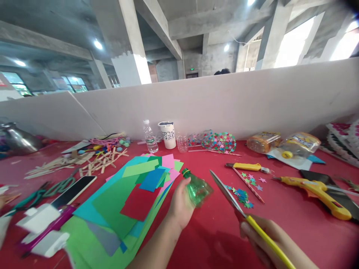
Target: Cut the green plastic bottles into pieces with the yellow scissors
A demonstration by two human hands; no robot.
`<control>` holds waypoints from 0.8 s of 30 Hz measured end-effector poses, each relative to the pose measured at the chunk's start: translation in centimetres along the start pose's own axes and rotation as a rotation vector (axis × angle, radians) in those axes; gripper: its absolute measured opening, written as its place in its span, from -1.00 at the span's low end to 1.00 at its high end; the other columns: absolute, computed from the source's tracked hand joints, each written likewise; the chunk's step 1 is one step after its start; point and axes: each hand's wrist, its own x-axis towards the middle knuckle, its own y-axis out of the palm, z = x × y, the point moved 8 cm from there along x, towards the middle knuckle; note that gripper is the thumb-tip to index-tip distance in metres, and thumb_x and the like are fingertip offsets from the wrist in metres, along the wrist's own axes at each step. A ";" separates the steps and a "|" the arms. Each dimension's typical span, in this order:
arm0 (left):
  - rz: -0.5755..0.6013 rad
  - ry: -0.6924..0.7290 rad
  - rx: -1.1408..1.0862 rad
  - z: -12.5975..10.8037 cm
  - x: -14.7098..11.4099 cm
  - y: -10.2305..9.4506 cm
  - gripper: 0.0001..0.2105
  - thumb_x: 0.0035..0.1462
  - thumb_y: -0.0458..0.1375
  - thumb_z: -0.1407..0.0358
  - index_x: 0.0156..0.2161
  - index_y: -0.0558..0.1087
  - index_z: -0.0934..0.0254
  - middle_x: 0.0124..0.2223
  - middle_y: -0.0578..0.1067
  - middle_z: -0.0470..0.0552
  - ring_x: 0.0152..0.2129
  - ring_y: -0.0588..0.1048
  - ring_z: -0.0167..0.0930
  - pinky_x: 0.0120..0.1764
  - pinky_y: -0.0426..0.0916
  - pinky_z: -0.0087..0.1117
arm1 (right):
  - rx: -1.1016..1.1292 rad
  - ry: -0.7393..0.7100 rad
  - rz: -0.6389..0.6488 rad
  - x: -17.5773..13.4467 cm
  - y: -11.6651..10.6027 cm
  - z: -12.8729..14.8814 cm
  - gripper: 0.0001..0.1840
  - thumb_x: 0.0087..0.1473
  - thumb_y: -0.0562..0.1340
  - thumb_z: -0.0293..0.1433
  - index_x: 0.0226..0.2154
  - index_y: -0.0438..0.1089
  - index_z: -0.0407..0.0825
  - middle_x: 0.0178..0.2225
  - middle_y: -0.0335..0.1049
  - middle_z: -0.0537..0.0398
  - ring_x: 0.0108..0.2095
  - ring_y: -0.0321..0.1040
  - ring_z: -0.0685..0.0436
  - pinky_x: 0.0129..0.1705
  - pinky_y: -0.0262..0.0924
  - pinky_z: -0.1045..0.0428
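Green bottle piece (199,189) was held over the red table (207,239), left hand (181,207) clamped near its neck. Right hand (269,233) gripped yellow-handled scissors (254,225), tip near the piece. Judged risk: thin curved plastic could flex, blades slipping toward the holding hand.

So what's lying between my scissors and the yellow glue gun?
In the head view, small colored stars and a striped stick lie between the scissors and glue gun, with the yellow cutter farther back.

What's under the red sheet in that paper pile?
A green sheet sticks out from under the left edge of the red sheet. Anything completely covered there can't be seen.
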 end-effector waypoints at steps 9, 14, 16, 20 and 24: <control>0.071 0.042 -0.002 -0.9 0.8 1.6 -0.84 0.22 0.07 0.35 -0.26 0.48 0.39 -0.33 0.61 0.12 -0.35 0.60 -0.30 -0.16 0.46 -0.24 | -0.036 -0.175 0.011 2.3 -2.6 2.7 -0.53 0.01 0.23 0.07 -0.56 0.23 0.03 -0.76 0.06 0.40 -0.77 0.07 0.08 -0.68 0.02 0.15; 0.043 0.050 0.051 -1.4 0.7 2.2 -0.84 0.17 0.12 0.32 -0.34 0.47 0.39 -0.39 0.60 0.09 -0.45 0.58 -0.34 -0.33 0.46 -0.34 | -0.071 -0.231 -0.012 3.5 -3.9 2.8 -0.54 -0.02 0.25 0.05 -0.57 0.20 0.04 -0.72 0.11 0.36 -0.72 0.17 0.03 -0.64 0.07 0.13; 0.037 0.061 0.077 -1.4 0.6 2.6 -0.89 0.13 0.15 0.37 -0.34 0.48 0.40 -0.42 0.59 0.07 -0.51 0.56 -0.38 -0.39 0.43 -0.39 | -0.081 -0.252 0.002 3.6 -3.8 2.6 -0.52 -0.03 0.26 0.06 -0.59 0.17 0.05 -0.71 0.10 0.35 -0.71 0.14 0.03 -0.65 0.03 0.12; 0.059 0.130 0.092 -1.7 0.3 2.7 -0.87 0.09 0.14 0.41 -0.27 0.50 0.40 -0.35 0.61 0.06 -0.47 0.56 -0.38 -0.36 0.43 -0.39 | -0.096 -0.297 0.032 3.0 -3.7 2.4 -0.50 0.00 0.24 0.07 -0.61 0.15 0.05 -0.67 0.07 0.32 -0.66 0.07 0.04 -0.65 -0.03 0.12; 0.067 0.162 0.080 -1.9 0.2 1.5 -0.81 0.04 0.12 0.44 -0.22 0.51 0.39 -0.29 0.63 0.09 -0.36 0.59 -0.31 -0.26 0.45 -0.33 | -0.145 -0.325 0.105 2.0 -3.9 2.2 -0.53 0.00 0.28 0.05 -0.56 0.23 0.03 -0.61 0.12 0.30 -0.58 0.11 0.01 -0.58 0.03 0.13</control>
